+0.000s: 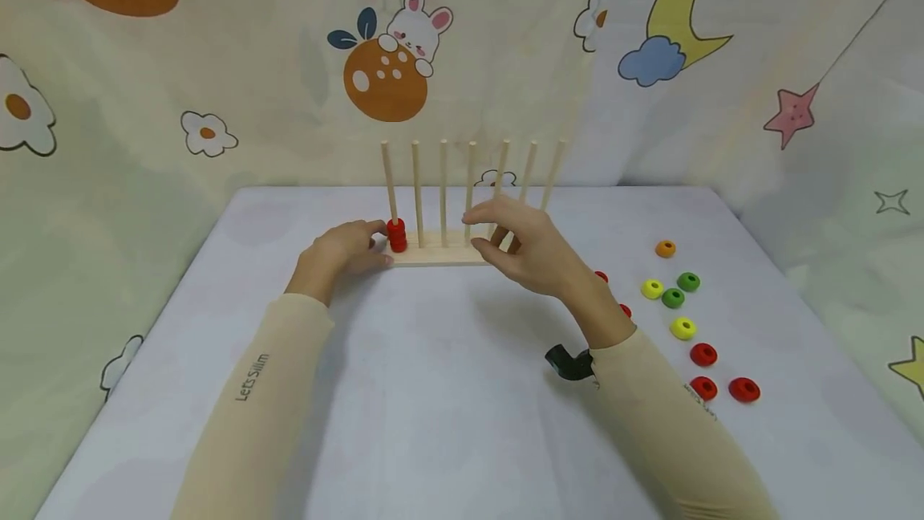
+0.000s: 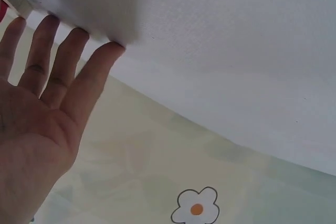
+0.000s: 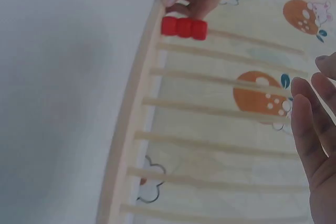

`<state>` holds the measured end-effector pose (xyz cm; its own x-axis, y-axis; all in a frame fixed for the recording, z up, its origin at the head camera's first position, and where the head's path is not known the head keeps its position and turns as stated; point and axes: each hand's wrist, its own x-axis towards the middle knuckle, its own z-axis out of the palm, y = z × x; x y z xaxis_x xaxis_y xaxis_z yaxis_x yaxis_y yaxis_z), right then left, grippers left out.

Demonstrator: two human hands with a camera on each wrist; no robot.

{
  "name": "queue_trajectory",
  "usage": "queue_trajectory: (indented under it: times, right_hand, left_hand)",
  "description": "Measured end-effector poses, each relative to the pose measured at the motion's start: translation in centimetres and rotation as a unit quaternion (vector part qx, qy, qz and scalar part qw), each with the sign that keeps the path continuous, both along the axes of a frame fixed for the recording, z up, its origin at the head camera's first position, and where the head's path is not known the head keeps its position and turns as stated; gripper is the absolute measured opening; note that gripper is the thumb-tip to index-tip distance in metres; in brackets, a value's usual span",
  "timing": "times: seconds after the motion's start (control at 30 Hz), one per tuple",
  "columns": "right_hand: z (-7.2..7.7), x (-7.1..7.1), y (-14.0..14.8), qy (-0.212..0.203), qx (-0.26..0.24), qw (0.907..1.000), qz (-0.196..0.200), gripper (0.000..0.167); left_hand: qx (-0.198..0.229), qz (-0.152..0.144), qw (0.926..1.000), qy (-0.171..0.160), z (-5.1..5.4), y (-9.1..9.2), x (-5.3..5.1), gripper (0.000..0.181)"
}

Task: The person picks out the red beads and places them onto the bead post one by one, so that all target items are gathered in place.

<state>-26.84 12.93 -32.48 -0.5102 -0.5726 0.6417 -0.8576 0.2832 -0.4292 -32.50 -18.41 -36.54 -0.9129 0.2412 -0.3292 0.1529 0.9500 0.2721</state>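
A wooden peg rack (image 1: 436,257) with several upright pegs stands toward the back of the table. Three red beads (image 3: 184,28) are stacked on its leftmost peg, also visible in the head view. My left hand (image 1: 342,251) holds the left end of the base, thumb at the front; in the left wrist view its fingers (image 2: 73,72) reach the base end and the thumb is hidden. My right hand (image 1: 523,239) hovers in front of the right-hand pegs, fingers loosely bent and nothing between them. The right wrist view shows it apart from the pegs.
Loose beads lie on the right of the table: an orange one (image 1: 666,249), two yellow (image 1: 682,328), two green (image 1: 689,282) and several red (image 1: 703,355), some partly behind the right arm. A black curved piece (image 1: 570,362) sticks out by the right cuff. A patterned cloth hangs behind.
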Motion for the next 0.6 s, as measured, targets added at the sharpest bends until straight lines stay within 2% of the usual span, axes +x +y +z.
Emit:
queue_trajectory:
  times: [0.27, 0.43, 0.6]
  right_hand:
    - [-1.3, 0.5, 2.7, -0.011, 0.031, 0.9992, -0.025, 0.036]
    - [-1.3, 0.7, 5.5, -0.012, 0.05, 0.997, -0.057, 0.038]
    - [-1.5, 1.2, 8.1, -0.032, 0.084, 0.9931, -0.075, 0.038]
  left_hand:
    - [-0.002, -0.004, 1.0, 0.005, 0.1, -1.5, 0.7, 0.067]
    - [0.009, -0.021, 0.9997, 0.002, -0.1, -0.9, 0.4, 0.068]
    - [0.002, -0.031, 0.9995, 0.009, 0.0, -0.4, 0.1, 0.068]
